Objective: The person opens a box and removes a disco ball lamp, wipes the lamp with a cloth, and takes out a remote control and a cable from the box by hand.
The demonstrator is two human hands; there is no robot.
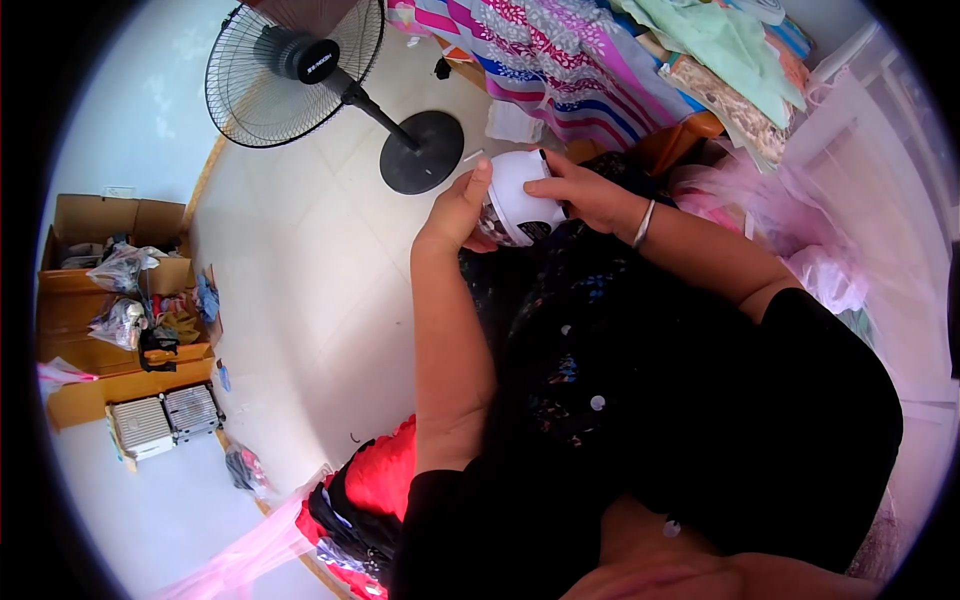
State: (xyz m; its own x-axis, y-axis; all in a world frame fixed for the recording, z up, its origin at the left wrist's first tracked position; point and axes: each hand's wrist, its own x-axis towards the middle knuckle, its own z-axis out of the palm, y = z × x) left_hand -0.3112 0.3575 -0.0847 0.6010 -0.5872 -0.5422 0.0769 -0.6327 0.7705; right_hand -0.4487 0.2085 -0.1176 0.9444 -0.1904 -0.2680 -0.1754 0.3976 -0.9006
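Just past your black top (700, 370), your right hand (585, 197) and left hand (462, 208) both hold the white rounded container (518, 187) from opposite sides. It sits between them, neither hand nearer; its long axis is unclear. Beyond stands the black fan (421, 152).

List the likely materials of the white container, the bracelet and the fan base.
White container: probably plastic, smooth; its curved shell looks molded.
Bracelet: likely polished metal, by its silvery shine.
Fan base: smooth, black, with a faint sheen; plastic or painted metal.
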